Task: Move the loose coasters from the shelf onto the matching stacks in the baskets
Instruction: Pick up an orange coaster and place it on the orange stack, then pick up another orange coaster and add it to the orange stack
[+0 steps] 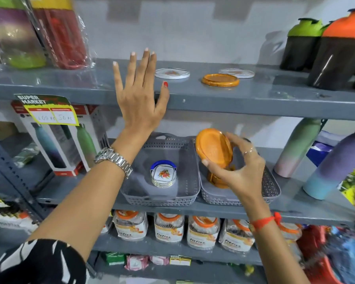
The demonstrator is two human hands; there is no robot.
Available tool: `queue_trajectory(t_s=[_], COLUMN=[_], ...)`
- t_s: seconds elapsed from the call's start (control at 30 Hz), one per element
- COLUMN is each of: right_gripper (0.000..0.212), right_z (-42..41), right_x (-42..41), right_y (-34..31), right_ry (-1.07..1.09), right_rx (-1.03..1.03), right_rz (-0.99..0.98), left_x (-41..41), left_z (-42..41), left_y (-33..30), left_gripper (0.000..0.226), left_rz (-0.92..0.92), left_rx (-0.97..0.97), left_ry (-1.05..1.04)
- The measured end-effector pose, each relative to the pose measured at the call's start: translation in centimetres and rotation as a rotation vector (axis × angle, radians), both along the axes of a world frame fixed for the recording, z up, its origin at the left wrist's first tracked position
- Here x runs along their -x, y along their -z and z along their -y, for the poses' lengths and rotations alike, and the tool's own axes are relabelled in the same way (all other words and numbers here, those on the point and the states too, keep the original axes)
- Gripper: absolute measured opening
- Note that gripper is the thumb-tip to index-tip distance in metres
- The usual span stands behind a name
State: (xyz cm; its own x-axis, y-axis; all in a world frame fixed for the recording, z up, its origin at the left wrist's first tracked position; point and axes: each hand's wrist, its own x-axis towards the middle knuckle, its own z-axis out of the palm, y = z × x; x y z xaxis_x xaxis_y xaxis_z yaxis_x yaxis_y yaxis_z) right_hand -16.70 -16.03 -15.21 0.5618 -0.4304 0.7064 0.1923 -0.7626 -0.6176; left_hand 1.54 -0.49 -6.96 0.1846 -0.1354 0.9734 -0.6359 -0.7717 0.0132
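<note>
My right hand [235,166] grips an orange coaster [213,147], tilted on edge above the right grey basket [272,187], just over the orange coaster stack [217,180] standing in it. My left hand [140,95] is raised in front of the upper shelf edge, fingers spread, holding nothing. On the upper shelf lie a white floral coaster [172,73], an orange coaster [220,80] and another white coaster [236,73] behind it. The left grey basket [162,198] holds a white floral coaster stack [163,175] in a blue holder.
Wrapped bottles [37,31] stand at the upper shelf's left, dark shakers [334,50] at its right. Boxed bottles [57,144] sit left of the baskets, pastel bottles [328,160] to the right. Jars [168,227] line the shelf below.
</note>
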Motion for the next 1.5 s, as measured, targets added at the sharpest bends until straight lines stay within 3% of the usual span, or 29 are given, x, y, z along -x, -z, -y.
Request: queue_trajectory(t_s=[0.17,0.27,0.43,0.83,0.9,0.97,1.13,1.23,1.33,1.5], right_gripper=[0.084,0.072,0.064,0.058,0.059,0.053,0.026,0.012,0.018,0.046], right_z=[5.0,7.3,9.0,8.1,7.8,6.9,1.9,-0.4,-1.1,0.1], right_x=[-4.1,-6.1,-9.4,-10.2,-9.9,-9.3,-6.2,-4.1,-3.6,-7.0], right_y=[7.0,9.6,11.6,12.2,11.9,10.9,3.9,-3.0,-9.5,-15.0], right_ry=[0.260,0.351,0.427,0.497,0.510,0.548,0.653,0.560,0.540,0.501], right_rx=[-0.003,-0.009,0.128,0.117,0.075,0.069,0.289,0.318,0.346,0.311], right_rz=[-0.498,-0.672,-0.799,-1.157,-1.095,-0.864,0.115,0.476,0.434,-0.233], left_x=[-0.2,-0.5,-0.7,-0.9,-0.9,-0.9,-0.6,-0.5,-0.5,-0.3], left_z=[0.2,0.2,0.4,0.5,0.5,0.5,0.3,0.2,0.2,0.2], left_y=[0.2,0.3,0.5,0.6,0.5,0.5,0.5,0.4,0.4,0.2], left_gripper=[0.053,0.053,0.053,0.054,0.054,0.055,0.055,0.054,0.053,0.053], left_rz=[0.026,0.037,0.052,0.080,0.084,0.080,0.060,0.043,0.028,0.032], left_rx=[0.033,0.038,0.051,0.056,0.058,0.055,0.061,0.058,0.045,0.040], left_ry=[0.018,0.006,-0.024,-0.058,-0.057,-0.048,-0.022,0.012,0.020,0.025])
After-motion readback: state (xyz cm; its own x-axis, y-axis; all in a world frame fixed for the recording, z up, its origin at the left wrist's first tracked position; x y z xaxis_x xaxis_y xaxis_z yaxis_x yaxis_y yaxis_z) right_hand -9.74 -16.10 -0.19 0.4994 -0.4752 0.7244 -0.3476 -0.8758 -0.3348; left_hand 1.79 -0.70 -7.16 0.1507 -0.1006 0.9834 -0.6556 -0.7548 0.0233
